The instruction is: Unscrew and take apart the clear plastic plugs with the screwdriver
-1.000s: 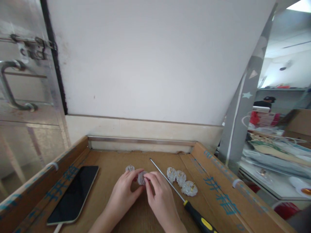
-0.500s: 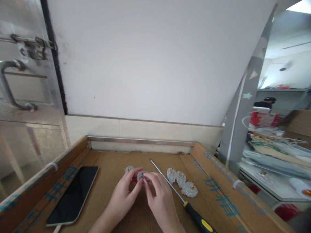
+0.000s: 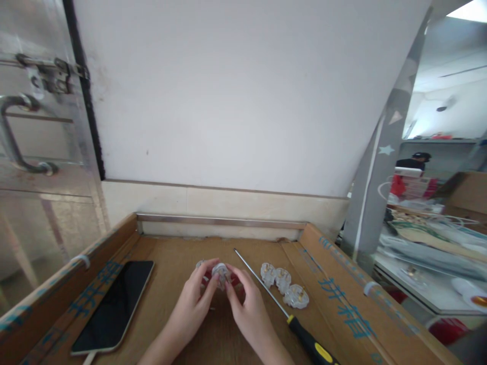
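Between my fingertips I hold a small clear plastic plug (image 3: 220, 274) above the cardboard. My left hand (image 3: 197, 296) pinches it from the left, and my right hand (image 3: 245, 299) grips its right side, both thumbs on the near face. Part of another clear piece (image 3: 199, 263) shows behind my left fingers, mostly hidden. To the right lie three clear plugs with brass-coloured pins, the nearest clear plug (image 3: 296, 296) being the largest in view. A screwdriver (image 3: 308, 339) with a black and yellow handle rests between them and my right hand.
A black-screened phone (image 3: 114, 306) with a white cable lies on the left. Raised cardboard sides (image 3: 342, 289) border the work surface, with a metal strip (image 3: 222, 221) at the back. On the right, a cluttered white table (image 3: 429, 291) stands beyond a grey post; a person is farther off.
The clear plug has been turned in my fingers and now shows a different side. My right fingers have shifted around it. The screwdriver, phone and other plugs lie as before.
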Motion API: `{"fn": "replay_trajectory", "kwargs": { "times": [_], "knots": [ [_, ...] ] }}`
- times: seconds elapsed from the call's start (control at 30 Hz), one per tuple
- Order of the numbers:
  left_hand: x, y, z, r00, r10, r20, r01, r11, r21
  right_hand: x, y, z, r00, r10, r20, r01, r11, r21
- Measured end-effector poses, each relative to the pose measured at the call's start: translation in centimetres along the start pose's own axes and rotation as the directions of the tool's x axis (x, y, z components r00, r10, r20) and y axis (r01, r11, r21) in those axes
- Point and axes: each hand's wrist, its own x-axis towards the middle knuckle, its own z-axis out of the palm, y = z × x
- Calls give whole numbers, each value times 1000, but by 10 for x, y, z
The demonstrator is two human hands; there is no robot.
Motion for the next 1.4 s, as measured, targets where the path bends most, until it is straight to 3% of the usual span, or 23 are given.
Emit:
{"fn": "replay_trajectory", "kwargs": {
  "times": [0.33, 0.5, 0.7, 0.93, 1.4],
  "knots": [
    [2, -11, 5, 990, -122, 71, 135, 967, -215, 4, 4, 3, 992, 128, 25, -130, 960, 249],
    [4, -6, 3, 995, -87, 52, 96, 972, -213, 5, -1, 1, 993, 105, 46, -114, 941, 318],
    [4, -4, 1, 996, -70, 62, 82, 972, -222, 3, -3, -2, 996, 86, 11, -86, 964, 250],
    [4, -4, 1, 999, -1, 46, 6, 995, -103, -2, 6, 0, 1000, 8, -30, -9, 1000, -23],
    [2, -2, 0, 998, 50, 28, -50, 999, 12, 2, 5, 1, 997, 15, -71, -11, 999, 47]
  ]
}}
